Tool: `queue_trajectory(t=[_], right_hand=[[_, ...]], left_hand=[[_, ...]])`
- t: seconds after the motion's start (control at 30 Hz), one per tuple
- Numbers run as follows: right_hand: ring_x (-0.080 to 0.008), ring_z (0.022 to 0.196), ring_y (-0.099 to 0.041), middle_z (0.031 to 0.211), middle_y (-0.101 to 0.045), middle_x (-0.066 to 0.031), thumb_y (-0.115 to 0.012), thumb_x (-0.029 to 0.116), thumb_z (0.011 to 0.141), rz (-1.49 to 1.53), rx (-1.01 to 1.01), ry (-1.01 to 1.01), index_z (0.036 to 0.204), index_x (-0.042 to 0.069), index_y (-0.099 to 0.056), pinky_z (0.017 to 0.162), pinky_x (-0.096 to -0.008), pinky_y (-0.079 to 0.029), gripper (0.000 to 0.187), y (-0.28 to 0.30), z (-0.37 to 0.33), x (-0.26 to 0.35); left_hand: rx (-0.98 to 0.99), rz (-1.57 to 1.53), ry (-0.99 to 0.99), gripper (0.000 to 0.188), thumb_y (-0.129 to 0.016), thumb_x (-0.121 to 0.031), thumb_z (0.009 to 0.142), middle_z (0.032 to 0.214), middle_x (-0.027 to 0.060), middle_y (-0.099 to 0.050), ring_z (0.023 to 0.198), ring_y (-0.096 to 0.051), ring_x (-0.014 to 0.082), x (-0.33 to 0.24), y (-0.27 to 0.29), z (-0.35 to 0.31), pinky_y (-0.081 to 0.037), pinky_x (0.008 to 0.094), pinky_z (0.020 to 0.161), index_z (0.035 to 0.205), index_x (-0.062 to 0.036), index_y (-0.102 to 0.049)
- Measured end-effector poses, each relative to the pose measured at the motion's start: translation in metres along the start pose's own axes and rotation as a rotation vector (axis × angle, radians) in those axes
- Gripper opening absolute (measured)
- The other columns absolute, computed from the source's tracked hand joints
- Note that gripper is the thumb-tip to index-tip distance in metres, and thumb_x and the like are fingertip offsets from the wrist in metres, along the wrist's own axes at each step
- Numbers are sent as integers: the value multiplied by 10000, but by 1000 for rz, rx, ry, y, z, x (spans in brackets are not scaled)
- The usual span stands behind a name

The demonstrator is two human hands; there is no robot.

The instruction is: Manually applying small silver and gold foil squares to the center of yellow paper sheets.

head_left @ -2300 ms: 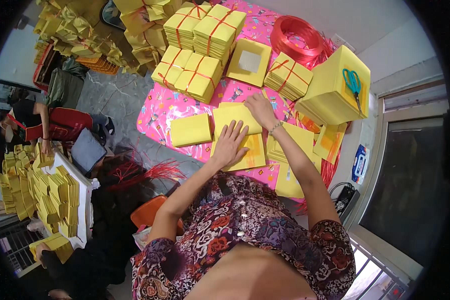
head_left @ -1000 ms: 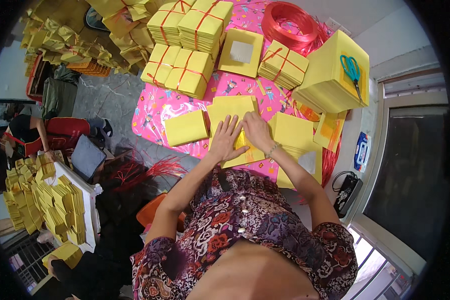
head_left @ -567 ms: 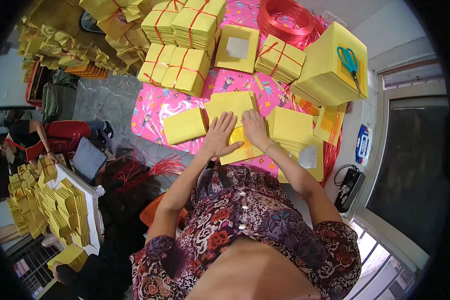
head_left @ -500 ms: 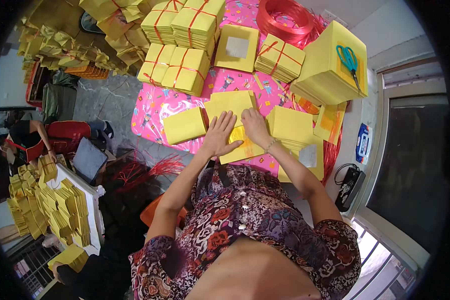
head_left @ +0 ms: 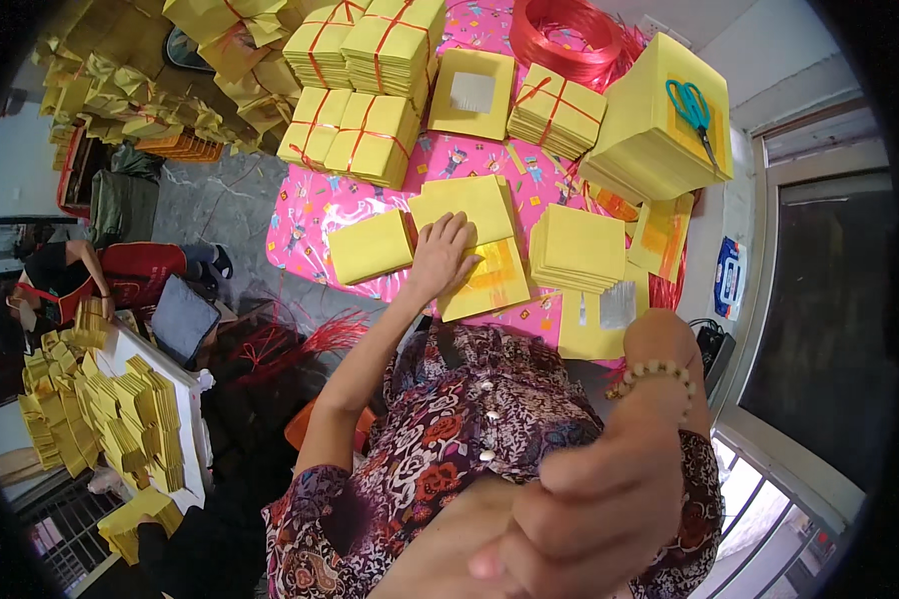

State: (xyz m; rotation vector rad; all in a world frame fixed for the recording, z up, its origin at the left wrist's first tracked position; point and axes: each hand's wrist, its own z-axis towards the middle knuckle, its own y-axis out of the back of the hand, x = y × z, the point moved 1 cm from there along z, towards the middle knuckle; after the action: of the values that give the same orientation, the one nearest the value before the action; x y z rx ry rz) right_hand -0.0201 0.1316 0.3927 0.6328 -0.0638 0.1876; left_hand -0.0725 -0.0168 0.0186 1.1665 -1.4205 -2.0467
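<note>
My left hand (head_left: 443, 255) lies flat with its fingers outstretched, on the edge of a yellow paper stack (head_left: 474, 205) and a yellow sheet with a shiny gold square (head_left: 499, 290) nearer me. Beside it on the left is a folded yellow paper bundle (head_left: 370, 248). My right hand (head_left: 594, 499) is raised close to the camera, slightly blurred, its fingers curled in and nothing visible in them; a bead bracelet circles that wrist. To the right on the table sit a squared pile of yellow paper (head_left: 581, 248) and sheets with silver patches (head_left: 604, 319).
On the pink patterned tablecloth (head_left: 305, 215) stand tied yellow paper bundles (head_left: 370, 135), a red ribbon coil (head_left: 566, 40) and a tall paper stack (head_left: 639, 125) topped by teal-handled scissors (head_left: 694, 110). At left, another person (head_left: 60, 275) handles yellow paper at a white table (head_left: 192, 419).
My right hand has left the sheet and come up toward the camera. The left hand stays on the papers, its fingers shifted slightly. The gold-square sheet now shows more fully.
</note>
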Motion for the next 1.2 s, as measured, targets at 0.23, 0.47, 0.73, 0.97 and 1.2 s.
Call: queue_trajectory(t=[0.23, 0.47, 0.73, 0.97, 1.2], right_hand=[[-155, 646, -485, 729, -497, -12, -618, 72, 801, -170, -174, 199, 716, 80, -533, 540, -294, -387, 120, 10, 3, 1], [-166, 662, -543, 720, -528, -12, -616, 174, 857, 281, -221, 26, 667, 102, -543, 618, -275, -437, 216, 7, -17, 19], [-165, 711, -517, 810, -530, -24, -606, 36, 798, 181, -71, 249, 747, 78, -582, 598, -325, -417, 70, -9, 4, 18], [-186, 756, -561, 831, -559, -35, -611, 45, 805, 152, -181, 223, 761, 92, -611, 603, -344, -431, 64, -10, 2, 20], [-221, 872, -622, 866, -587, -57, -592, 88, 860, 709, -162, 142, 804, 108, -650, 630, -378, -456, 84, 4, -17, 21]], left_hand=[[-28, 44, -6, 451, -711, -286, 784, 1203, 111, -541, 1149, -498, 295, 1, -3, 15, -422, 411, 921, 1133, -61, -534], [-19, 14, -65, 415, -706, -244, 785, 1183, 128, -573, 1087, -544, 305, 4, -8, 26, -482, 390, 899, 1113, -54, -536], [-102, -150, 179, 179, -530, -184, 926, 832, 183, -629, 791, -629, 363, 15, 13, 24, -512, 462, 657, 1035, -44, -505], [-486, -442, 337, 105, -462, -142, 976, 695, 210, -578, 631, -597, 414, 34, 64, 22, -458, 474, 553, 1026, -67, -515], [-730, -255, 428, 124, -441, -105, 985, 726, 202, -563, 602, -593, 380, 74, 97, -45, -455, 439, 534, 1040, -63, -544]])
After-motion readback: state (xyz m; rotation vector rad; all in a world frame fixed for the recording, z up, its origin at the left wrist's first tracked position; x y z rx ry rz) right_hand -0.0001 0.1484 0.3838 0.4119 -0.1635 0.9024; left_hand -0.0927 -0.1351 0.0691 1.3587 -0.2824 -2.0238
